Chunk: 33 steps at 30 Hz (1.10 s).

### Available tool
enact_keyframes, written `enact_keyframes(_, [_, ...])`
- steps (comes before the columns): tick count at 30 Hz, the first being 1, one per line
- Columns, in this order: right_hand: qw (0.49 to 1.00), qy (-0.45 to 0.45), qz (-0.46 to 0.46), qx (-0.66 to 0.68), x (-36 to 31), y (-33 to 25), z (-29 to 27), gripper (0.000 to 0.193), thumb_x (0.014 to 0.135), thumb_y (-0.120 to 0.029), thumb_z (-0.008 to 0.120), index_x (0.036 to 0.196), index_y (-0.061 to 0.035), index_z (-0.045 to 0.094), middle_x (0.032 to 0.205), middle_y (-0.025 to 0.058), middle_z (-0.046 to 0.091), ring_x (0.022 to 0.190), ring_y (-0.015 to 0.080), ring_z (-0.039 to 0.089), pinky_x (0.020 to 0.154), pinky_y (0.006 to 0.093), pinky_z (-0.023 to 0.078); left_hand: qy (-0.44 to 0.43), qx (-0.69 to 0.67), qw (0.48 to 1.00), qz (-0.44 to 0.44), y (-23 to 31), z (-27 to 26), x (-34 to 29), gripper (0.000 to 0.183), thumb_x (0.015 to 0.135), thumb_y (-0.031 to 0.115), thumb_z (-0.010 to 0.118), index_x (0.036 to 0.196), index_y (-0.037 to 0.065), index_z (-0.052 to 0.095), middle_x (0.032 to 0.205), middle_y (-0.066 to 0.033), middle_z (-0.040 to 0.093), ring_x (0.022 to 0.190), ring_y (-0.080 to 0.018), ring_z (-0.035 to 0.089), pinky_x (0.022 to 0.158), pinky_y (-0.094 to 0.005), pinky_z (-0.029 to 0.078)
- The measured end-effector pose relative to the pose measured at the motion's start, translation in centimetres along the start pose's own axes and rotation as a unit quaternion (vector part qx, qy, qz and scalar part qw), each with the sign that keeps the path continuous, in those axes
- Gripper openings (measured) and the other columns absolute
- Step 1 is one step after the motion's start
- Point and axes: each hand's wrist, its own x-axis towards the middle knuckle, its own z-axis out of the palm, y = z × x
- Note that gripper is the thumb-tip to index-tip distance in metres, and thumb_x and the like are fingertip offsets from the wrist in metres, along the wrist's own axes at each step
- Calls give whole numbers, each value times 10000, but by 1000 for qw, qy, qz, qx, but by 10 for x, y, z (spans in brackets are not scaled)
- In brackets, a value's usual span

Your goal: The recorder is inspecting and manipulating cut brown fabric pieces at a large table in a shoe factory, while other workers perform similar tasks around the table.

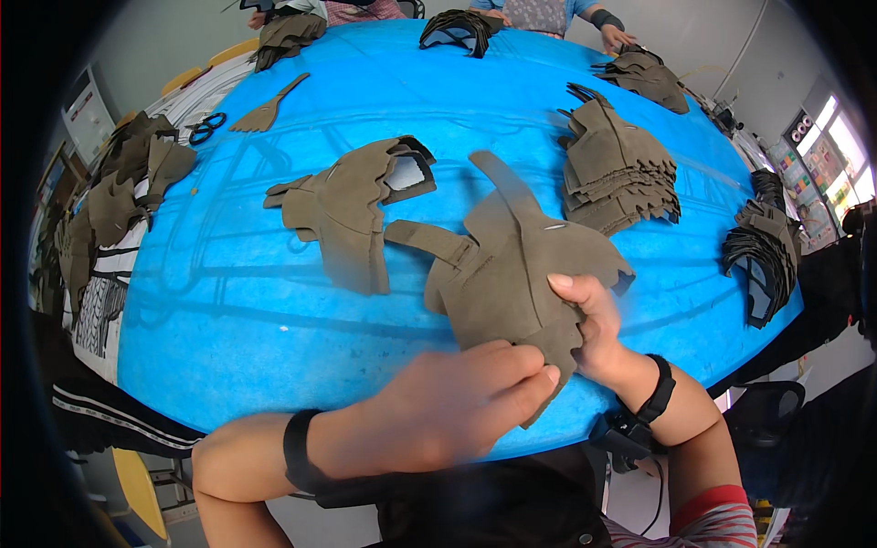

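Observation:
I hold a brown-olive sewn fabric piece (pixel 498 288) with a centre seam, scalloped edges and two straps sticking out at its far and left sides. My left hand (pixel 448 402) is closed in a pinch on its near end and looks slightly blurred. My right hand (pixel 598 329) grips its right edge, thumb on top and the other fingers mostly hidden underneath. Just left of it lies a similar fabric piece (pixel 338 210) with a dark-edged, pale-lined opening. A stack of matching pieces (pixel 621 169) sits beyond my right hand.
The blue-covered table (pixel 228 356) carries black-handled scissors (pixel 207 128) and a small fabric piece (pixel 265 110) at the far left. Heaps of fabric pieces (pixel 114 201) line the left edge. Another stack (pixel 760 256) stands at the right edge. A co-worker's hand (pixel 617 38) rests near a far-right pile.

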Motion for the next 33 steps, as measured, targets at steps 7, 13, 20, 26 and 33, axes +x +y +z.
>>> enact_keyframes(7, [989, -2, 79, -123, -2, -3, -5, 500, 919, -325, 469, 1232, 53, 557, 1185, 178, 643, 1063, 259, 641, 929, 367, 500, 112, -4, 986, -123, -16, 3, 2, 253, 730, -60, 754, 959, 45, 733, 869, -65, 644, 643, -166, 616, 505, -276, 474])
enact_keyframes(13, [991, 13, 20, -132, -5, 0, -1, 505, 924, -328, 465, 1239, 58, 553, 1187, 180, 641, 1061, 258, 641, 936, 362, 494, 89, 1, 995, -38, -14, 9, -3, 285, 720, -96, 693, 976, 27, 723, 883, -89, 640, 649, -198, 616, 512, -287, 491])
enact_keyframes(20, [999, 22, -20, -25, 0, 1, 1, 339, 931, -197, 508, 1153, 46, 589, 1086, 141, 671, 950, 212, 658, 846, 343, 521, 74, 20, 997, -33, -7, 3, -2, 321, 728, -117, 671, 1019, 12, 710, 892, -94, 640, 654, -196, 611, 532, -284, 491])
enact_keyframes(26, [989, 24, 43, -140, -3, -1, -2, 503, 912, -345, 494, 1201, 59, 574, 1147, 176, 656, 1017, 248, 654, 907, 358, 507, 117, 17, 991, -66, -20, 10, -1, 284, 725, -65, 756, 991, 26, 718, 877, -89, 639, 661, -201, 618, 531, -289, 484])
enact_keyframes(33, [990, 52, -30, -129, 0, 1, 0, 489, 926, -350, 497, 1191, 53, 578, 1133, 169, 661, 994, 232, 656, 884, 340, 511, -13, 27, 1000, -4, -4, 6, -3, 282, 723, -60, 760, 987, 33, 720, 904, -86, 639, 673, -214, 624, 540, -293, 493])
